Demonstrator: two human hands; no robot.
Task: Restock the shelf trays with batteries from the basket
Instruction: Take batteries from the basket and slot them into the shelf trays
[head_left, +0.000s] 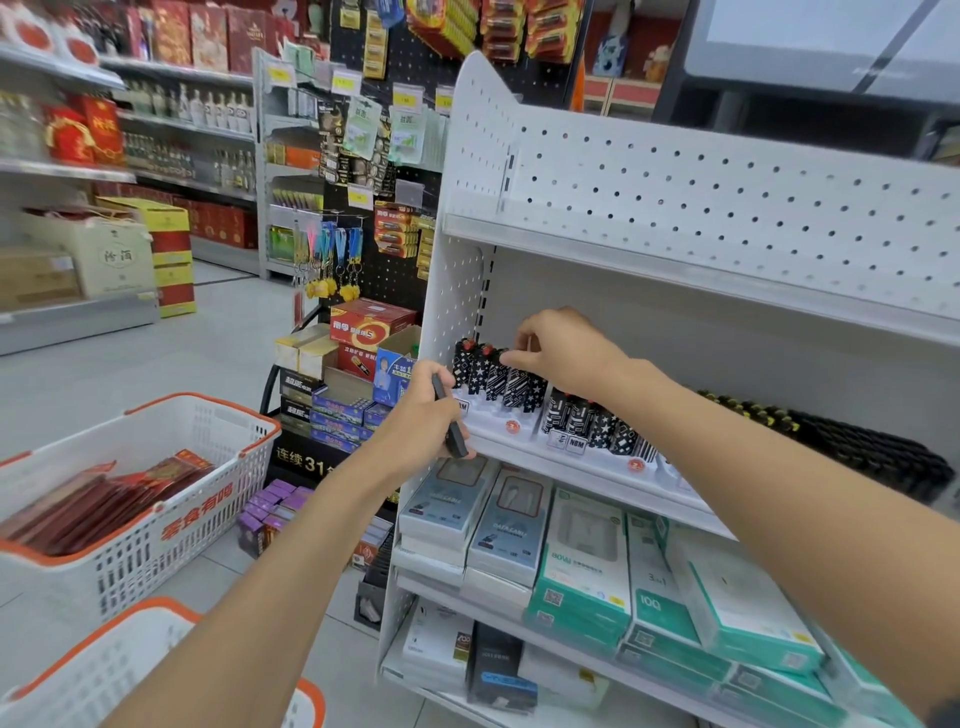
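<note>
- Well to the left of my left hand and lower down, a white basket (135, 561) with an orange rim holds flat red packs (104, 501). A second basket (130, 618) of the same kind sits nearer me.
- My left hand (426, 410) is curled around a slim dark stick (451, 423), just in front of the shelf edge.
- Just right of that hand, a white tray (493, 422) holds black-and-white patterned sticks (493, 382) with red tops, standing upright in a row.
- My right hand (561, 353) is above that row, thumb and forefinger pinching the top of one stick.
- Under my right wrist, a second tray (576, 446) carries more patterned ones.
- Beyond my right forearm, a black row (857, 449) runs along the shelf.
- Below both hands lie boxed cables (509, 525) and green-and-white boxes (587, 566).
</note>
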